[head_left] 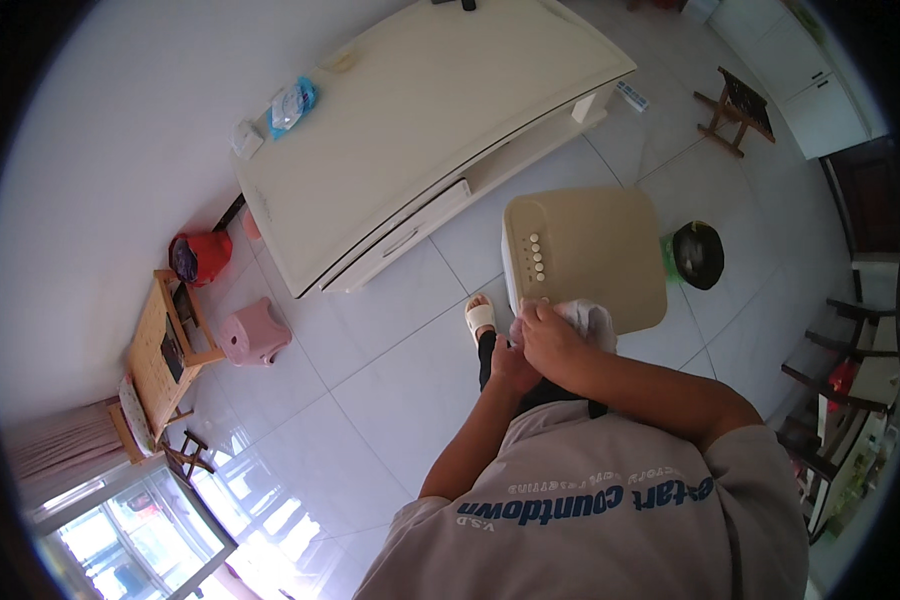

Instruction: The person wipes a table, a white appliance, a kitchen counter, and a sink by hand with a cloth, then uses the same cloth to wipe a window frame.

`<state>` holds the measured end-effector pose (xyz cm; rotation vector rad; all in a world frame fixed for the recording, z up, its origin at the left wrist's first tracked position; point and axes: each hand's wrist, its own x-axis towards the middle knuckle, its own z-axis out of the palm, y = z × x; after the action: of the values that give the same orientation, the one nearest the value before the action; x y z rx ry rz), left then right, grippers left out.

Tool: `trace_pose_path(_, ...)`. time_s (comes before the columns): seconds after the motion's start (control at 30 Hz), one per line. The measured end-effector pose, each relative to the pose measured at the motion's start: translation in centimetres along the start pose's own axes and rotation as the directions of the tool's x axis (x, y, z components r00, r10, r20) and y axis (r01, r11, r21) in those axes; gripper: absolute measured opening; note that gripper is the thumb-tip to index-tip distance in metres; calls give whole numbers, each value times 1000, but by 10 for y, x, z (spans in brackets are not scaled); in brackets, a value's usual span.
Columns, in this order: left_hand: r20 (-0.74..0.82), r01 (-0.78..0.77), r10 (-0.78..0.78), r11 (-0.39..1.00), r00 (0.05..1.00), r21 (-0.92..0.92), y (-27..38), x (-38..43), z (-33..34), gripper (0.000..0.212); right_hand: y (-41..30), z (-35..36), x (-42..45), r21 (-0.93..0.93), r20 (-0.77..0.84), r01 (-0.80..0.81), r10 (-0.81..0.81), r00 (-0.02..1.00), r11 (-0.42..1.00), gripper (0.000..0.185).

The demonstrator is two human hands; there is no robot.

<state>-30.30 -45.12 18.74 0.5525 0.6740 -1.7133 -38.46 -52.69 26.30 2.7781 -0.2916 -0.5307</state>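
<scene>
A thin, whitish crumpled cloth or bag (592, 322) is bunched between my two hands, in front of my waist. My right hand (551, 337) closes over it, and the loose part spreads out to the right of the knuckles. Just below and to the left, my left hand (513, 366) grips the bunched end, its fingers partly hidden. Beyond the hands stands a beige-topped, box-shaped appliance (592, 247) with a row of round knobs or buttons along its left side. The hands overlap its near edge in the view.
A long cream cabinet (435, 127) with a drawer stands ahead, bearing a blue-and-white packet (292, 107). A bin with a black liner (699, 255) is right of the appliance. A pink plastic stool (255, 334), a wooden bench (150, 345) and a folding stool (742, 105) stand around.
</scene>
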Motion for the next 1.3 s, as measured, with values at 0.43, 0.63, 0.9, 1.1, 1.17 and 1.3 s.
trace_pose_path(0.43, -130, 162, -140, 971, 982, 177, -1, 15, -8, 93, 82, 74, -136, 417, 395, -607, 466, 791, 677, 21)
trace_pose_path(0.63, -411, 23, 223, 857, 884, 514, 4, 29, -21, 67, 50, 48, -83, 532, -67, -555, 685, 725, 640, 31)
trace_pose_path(0.9, -77, -75, 427, 329, 901, 941, -1, 20, 37, 49, 16, 51, -100, 627, -130, -476, 685, 717, 617, 37)
trace_pose_path(1.1, -82, 7, 341, 217, 936, 976, 11, 18, 38, 48, 5, 61, -72, 604, -84, -478, 648, 757, 638, 35)
trace_pose_path(1.17, -103, 22, 341, 232, 934, 972, 9, 17, 43, 49, 1, 69, -63, 510, -108, -497, 625, 773, 703, 32)
trace_pose_path(1.3, -63, 12, 418, 123, 906, 992, 14, 20, 33, 52, 23, 65, -49, 425, -236, -503, 628, 741, 753, 28)
